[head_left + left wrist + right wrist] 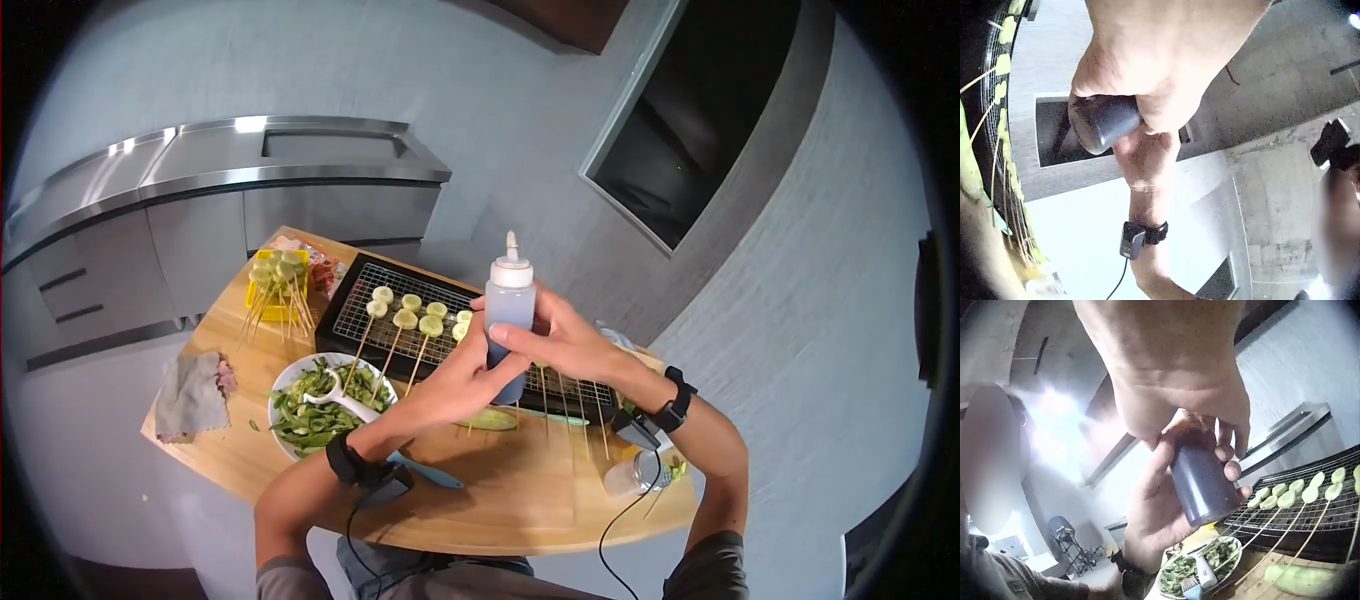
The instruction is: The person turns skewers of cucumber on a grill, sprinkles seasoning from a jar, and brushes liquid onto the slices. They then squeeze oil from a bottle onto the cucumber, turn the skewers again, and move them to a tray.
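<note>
Both hands hold a squeeze bottle (512,288) upright above the near side of the grill, its white cap and nozzle pointing up. Dark liquid shows in the lower part of the bottle. My left hand (452,382) grips the body from the left, and my right hand (568,345) wraps it from the right. The right wrist view shows the dark bottle bottom (1204,494) between the fingers. Behind the hands, skewered round green slices (431,326) lie on the wire grill (350,318), their sticks reaching toward me. Part of that row is hidden by the hands.
A white bowl (274,412) of green peelings with a white-handled tool (345,400) stands left. Near it lies a blue handle (437,476). A yellow basket (252,298) holds more skewers. A grey cloth (190,395) hangs over the left edge; a clear jar (625,477) is right.
</note>
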A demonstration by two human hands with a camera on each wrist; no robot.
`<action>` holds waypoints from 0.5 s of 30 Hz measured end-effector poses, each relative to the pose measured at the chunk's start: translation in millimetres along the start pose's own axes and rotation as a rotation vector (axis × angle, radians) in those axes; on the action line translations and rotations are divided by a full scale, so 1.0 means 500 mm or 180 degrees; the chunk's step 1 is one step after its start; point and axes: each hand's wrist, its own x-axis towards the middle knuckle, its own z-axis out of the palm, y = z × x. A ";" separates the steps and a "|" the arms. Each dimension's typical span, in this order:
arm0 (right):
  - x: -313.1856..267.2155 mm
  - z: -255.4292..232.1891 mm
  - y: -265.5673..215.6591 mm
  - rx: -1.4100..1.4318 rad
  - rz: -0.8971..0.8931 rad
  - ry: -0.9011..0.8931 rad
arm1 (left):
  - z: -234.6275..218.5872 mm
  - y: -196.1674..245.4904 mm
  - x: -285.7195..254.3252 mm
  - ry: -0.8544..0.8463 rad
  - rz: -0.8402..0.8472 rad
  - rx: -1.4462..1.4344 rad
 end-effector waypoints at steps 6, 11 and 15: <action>0.035 -0.024 -0.057 0.1543 0.0799 -0.0937 | -0.018 0.003 0.008 -0.0677 -0.0313 -0.1505; 0.068 -0.023 0.002 0.0865 0.0453 -0.0311 | -0.013 -0.003 0.011 -0.0249 -0.0363 -0.0625; 0.109 -0.043 0.029 0.0174 0.0715 0.0007 | -0.025 -0.027 -0.009 -0.0666 -0.0088 0.1911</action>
